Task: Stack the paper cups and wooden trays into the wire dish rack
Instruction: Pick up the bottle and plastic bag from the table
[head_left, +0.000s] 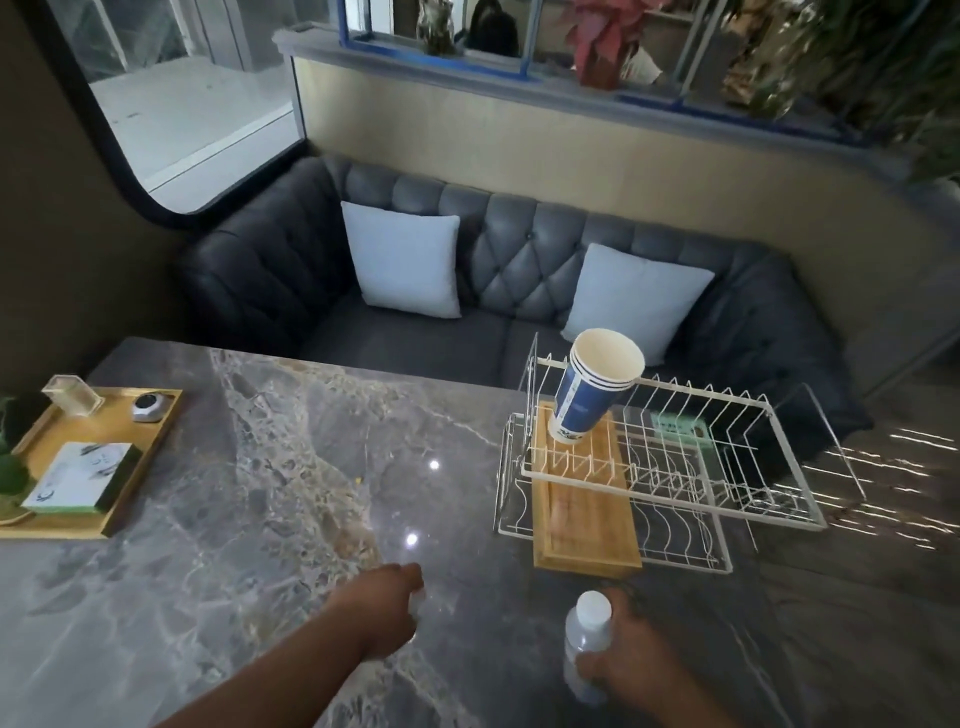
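A white wire dish rack (727, 499) stands on the right part of the marble table. A stack of blue and white paper cups (587, 400) leans tilted in its left end, mouths up. Under the cups a wooden tray (584, 525) lies flat in the rack, its near end poking out past the wire. My right hand (636, 654) is near the table's front edge, wrapped around a clear plastic bottle (584, 631) with a white cap. My left hand (387, 608) is over the table, fingers curled around something small and pale that I cannot make out.
A second wooden tray (132, 480) at the table's left edge carries a white box, a small clear holder and a round silver object. A pale green object (678, 428) shows behind the rack wires. A grey sofa with two cushions (405, 260) stands beyond the table.
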